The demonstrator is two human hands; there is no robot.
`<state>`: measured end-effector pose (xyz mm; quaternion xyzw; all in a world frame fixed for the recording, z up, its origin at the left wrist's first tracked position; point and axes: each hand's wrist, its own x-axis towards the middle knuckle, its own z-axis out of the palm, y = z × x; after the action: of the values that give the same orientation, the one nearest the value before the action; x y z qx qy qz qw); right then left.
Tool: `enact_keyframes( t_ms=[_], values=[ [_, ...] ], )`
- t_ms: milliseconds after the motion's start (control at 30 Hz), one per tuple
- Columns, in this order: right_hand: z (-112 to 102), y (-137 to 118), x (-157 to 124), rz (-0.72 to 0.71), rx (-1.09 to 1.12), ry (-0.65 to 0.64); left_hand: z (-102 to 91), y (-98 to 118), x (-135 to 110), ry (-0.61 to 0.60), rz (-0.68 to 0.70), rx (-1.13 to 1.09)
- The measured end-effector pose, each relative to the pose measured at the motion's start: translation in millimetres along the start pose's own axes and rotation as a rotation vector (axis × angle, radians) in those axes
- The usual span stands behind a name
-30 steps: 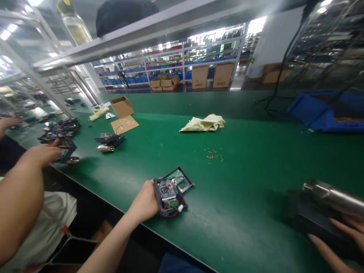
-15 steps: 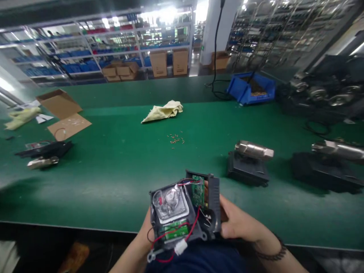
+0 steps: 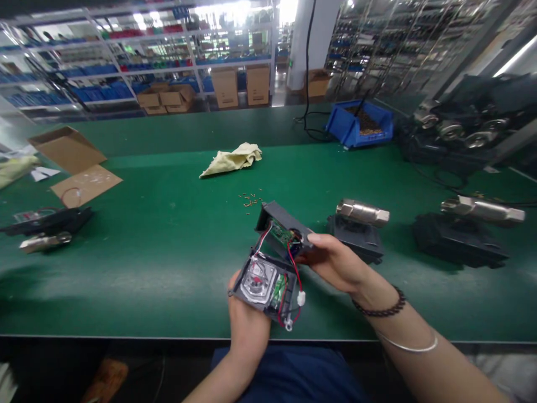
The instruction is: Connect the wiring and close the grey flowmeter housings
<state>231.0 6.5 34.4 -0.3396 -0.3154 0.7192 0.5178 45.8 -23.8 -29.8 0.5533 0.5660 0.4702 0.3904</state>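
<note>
My left hand is closed on the underside of a dark grey meter housing half, most fingers hidden beneath it. Set into that half are a clear-covered mechanism and a green part. My right hand grips the other half, a dark grey cover tilted up beside it, with a green circuit board inside. Red and dark wires run between the halves, and a white connector hangs at the right. Several small screws lie on the table beyond.
To the right, two dark units with metal valve bodies stand on the green table. A yellow cloth, a blue bin and a cardboard box lie farther back. Another unit is at left.
Both hands have raised the housing away from my body and turned it. The cover half has swung up and away, further apart from the other half. The view has shifted slightly.
</note>
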Motion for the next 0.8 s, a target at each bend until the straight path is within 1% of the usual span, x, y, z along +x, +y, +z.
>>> enact_keyframes(
  t_ms=[67, 133, 167, 267, 333, 367, 433, 467, 500, 533, 567, 600, 633, 667, 700, 733, 767, 800],
  values=[
    [0.4, -2.4, 13.3, 0.048, 0.039, 0.063, 0.5, -12.2, -4.5, 0.02, 0.131, 0.189],
    [0.6, -3.4, 24.6, 0.104, 0.107, 0.089, -2.0, -22.6, -10.3, 0.004, 0.249, 0.325],
    [1.0, -3.7, 28.5, 0.13, 0.141, 0.091, -4.3, -26.5, -13.1, -0.024, 0.304, 0.372],
    [4.0, -4.4, 32.6, 0.215, 0.242, 0.081, -16.7, -33.0, -18.7, -0.108, 0.443, 0.491],
    [6.5, -4.3, 30.6, 0.272, 0.308, 0.061, -30.1, -32.2, -18.1, -0.153, 0.531, 0.546],
    [7.5, -3.8, 29.1, 0.295, 0.337, 0.05, -38.1, -29.6, -16.1, -0.172, 0.568, 0.563],
    [8.9, -2.3, 26.7, 0.326, 0.389, 0.031, -54.8, -18.4, -8.5, -0.158, 0.623, 0.587],
    [9.1, -1.3, 26.0, 0.333, 0.411, 0.025, -61.9, -9.1, -3.2, -0.102, 0.649, 0.59],
    [9.0, -0.1, 25.7, 0.331, 0.432, 0.019, -67.0, 2.7, 2.5, -0.011, 0.678, 0.59],
    [8.8, 1.2, 25.7, 0.329, 0.447, 0.006, -69.3, 16.7, 8.3, 0.071, 0.735, 0.57],
    [8.4, 2.5, 25.8, 0.329, 0.454, -0.014, -68.2, 32.1, 13.6, 0.111, 0.827, 0.537],
    [8.0, 3.8, 26.0, 0.329, 0.455, -0.037, -63.3, 48.1, 18.1, 0.045, 0.955, 0.529],
    [7.6, 5.0, 26.2, 0.323, 0.454, -0.056, -54.8, 63.5, 21.5, -0.123, 1.101, 0.534],
    [7.3, 6.1, 26.2, 0.316, 0.455, -0.065, -43.5, 77.4, 23.7, -0.314, 1.218, 0.574],
    [7.0, 7.1, 26.0, 0.306, 0.455, -0.061, -30.3, 89.1, 24.6, -0.52, 1.286, 0.669],
    [6.5, 8.0, 25.6, 0.293, 0.454, -0.048, -16.4, 98.3, 24.6, -0.654, 1.338, 0.755],
    [5.9, 8.8, 25.0, 0.279, 0.451, -0.033, -3.0, 105.1, 23.9, -0.725, 1.368, 0.85],
    [5.1, 9.5, 24.4, 0.269, 0.445, -0.025, 9.0, 109.9, 23.1, -0.784, 1.361, 0.964]
  ],
)
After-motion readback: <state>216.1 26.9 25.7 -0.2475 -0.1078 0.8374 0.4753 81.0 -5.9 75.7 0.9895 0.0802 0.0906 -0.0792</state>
